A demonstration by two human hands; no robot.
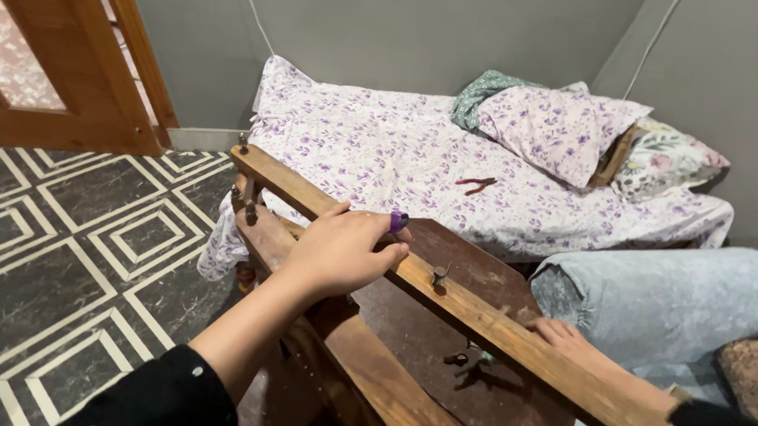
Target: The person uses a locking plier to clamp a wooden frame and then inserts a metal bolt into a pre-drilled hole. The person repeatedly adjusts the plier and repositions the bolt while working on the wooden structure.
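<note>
The left hand (342,253) rests on the long wooden bar (444,294) of a wooden frame, fingers (375,258) curled over its top edge beside a metal bolt (439,277). The right hand (567,338) lies behind the same bar; its finger state cannot be told. Red pliers (476,184) lie on the bed (382,153) beyond.

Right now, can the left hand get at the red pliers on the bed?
Probably yes, with a stretch. The left hand rests on the wooden rail, and the red pliers lie in the open on the floral sheet beyond it. Nothing lies between them but the rail.
</note>
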